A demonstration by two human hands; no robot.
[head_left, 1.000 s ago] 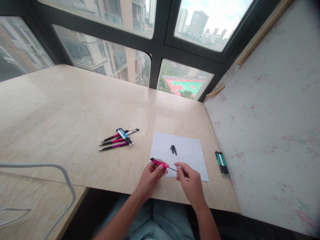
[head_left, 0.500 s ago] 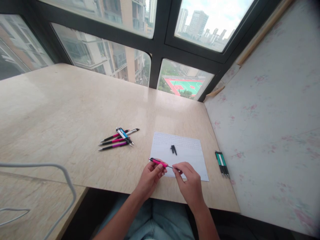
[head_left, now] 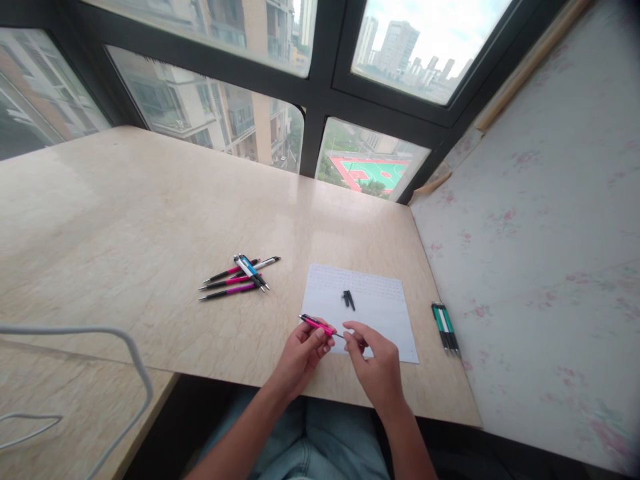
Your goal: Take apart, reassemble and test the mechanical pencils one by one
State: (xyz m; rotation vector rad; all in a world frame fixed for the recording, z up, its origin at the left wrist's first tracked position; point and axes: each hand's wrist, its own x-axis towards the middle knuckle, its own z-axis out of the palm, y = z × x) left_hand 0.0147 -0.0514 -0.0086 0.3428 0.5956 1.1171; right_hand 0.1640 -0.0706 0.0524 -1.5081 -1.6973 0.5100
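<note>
My left hand is closed around the barrel of a pink pen, its black clip end pointing up and left. A thin dark refill sticks out of the barrel's right end. At the refill's free end are the thumb and curled fingers of my right hand, the index finger raised a little above; the tip is hidden there. Under and beyond the hands lies a sheet of paper with handwriting along its top. Small black pen parts rest on it.
Left of the paper lies a loose pile of pens, pink, purple, blue and white. Several green and white pens lie side by side by the papered wall. A white cable loops at the left. Windows stand behind the tabletop.
My right hand has shifted slightly left toward the pen barrel, and less of the refill shows. Its index finger has lifted away from the thumb. The left hand keeps its hold.
</note>
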